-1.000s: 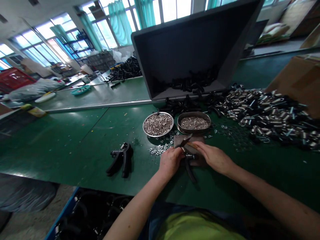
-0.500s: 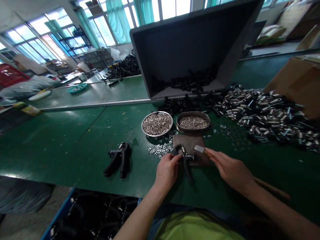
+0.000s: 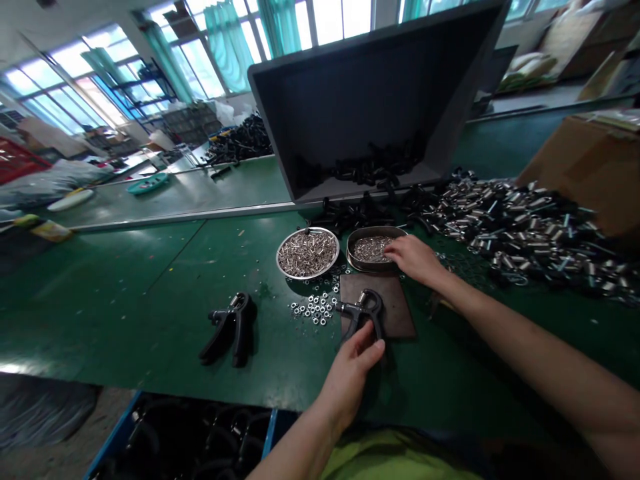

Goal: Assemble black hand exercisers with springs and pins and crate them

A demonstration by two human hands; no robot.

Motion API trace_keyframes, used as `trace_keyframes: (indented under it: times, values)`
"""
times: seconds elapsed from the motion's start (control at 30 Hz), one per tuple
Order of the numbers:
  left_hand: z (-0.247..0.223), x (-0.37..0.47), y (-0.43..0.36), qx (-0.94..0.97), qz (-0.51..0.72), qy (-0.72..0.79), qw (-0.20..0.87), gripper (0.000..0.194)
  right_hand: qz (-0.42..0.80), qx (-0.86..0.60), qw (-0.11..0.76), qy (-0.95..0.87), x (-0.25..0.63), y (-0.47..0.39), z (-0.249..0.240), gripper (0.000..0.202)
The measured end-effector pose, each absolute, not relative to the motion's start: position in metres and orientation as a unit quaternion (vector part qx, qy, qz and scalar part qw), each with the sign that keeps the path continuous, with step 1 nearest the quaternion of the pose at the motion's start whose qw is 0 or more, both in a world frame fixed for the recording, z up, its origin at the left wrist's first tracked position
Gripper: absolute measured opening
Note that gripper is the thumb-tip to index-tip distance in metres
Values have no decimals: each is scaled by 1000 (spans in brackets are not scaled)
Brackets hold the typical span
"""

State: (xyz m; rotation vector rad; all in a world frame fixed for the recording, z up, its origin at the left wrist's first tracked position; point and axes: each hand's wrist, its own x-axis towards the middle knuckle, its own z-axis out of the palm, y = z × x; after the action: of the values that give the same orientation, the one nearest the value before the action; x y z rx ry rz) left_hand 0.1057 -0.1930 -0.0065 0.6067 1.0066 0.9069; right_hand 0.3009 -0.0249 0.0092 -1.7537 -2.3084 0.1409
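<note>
My left hand [image 3: 350,373] is closed on one handle of a black hand grip with a spring [image 3: 369,303], which lies partly over a flat metal plate [image 3: 400,313]. My right hand [image 3: 414,259] reaches into the oval tin [image 3: 356,261] of small metal parts, its fingers pinched together at the parts; whether they hold one is too small to tell. A round dish [image 3: 307,253] of small metal pins stands left of the tin. Loose nuts [image 3: 315,308] lie below the dish. A second black hand grip [image 3: 231,327] rests on the green table at the left.
A large grey bin [image 3: 370,107] tilts open behind the dishes, with black handles inside. Springs and black parts [image 3: 530,233] are heaped at the right, near a cardboard box [image 3: 575,167]. A blue crate [image 3: 270,433] with black grips sits below the table edge.
My right hand has let go of the hammer and moved up to the oval tin. In my left hand the grip has turned over, its spring now at the upper left.
</note>
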Motion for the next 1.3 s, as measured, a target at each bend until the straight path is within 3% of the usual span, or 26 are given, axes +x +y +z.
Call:
trace_keyframes:
  times: [0.17, 0.33, 0.47, 0.57, 0.63, 0.77, 1.07, 1.3]
  values:
    - [10, 93, -188, 338, 401, 490, 696, 56, 101, -584, 43, -805, 265, 30, 0, 28]
    - [13, 76, -145, 476, 389, 522, 592, 38, 110, -604, -8, -789, 261, 34, -5, 27]
    - [14, 84, -78, 684, 326, 545, 359, 23, 99, -624, -17, -775, 273, 29, -3, 29]
    - [15, 107, -22, 818, 179, 531, 130, 23, 98, -639, -9, -763, 284, 29, -2, 31]
    - [14, 124, 9, 836, 130, 525, 95, 21, 100, -646, 11, -757, 292, 29, -2, 28]
    - [3, 151, 43, 838, 81, 532, 87, 15, 115, -647, 80, -750, 303, 28, 1, 13]
    - [-6, 152, 47, 814, 88, 555, 144, 15, 193, -609, 255, -726, 310, -6, 8, 19]
    - [9, 122, 13, 760, 198, 546, 290, 20, 264, -523, 270, -764, 287, -51, -6, 7]
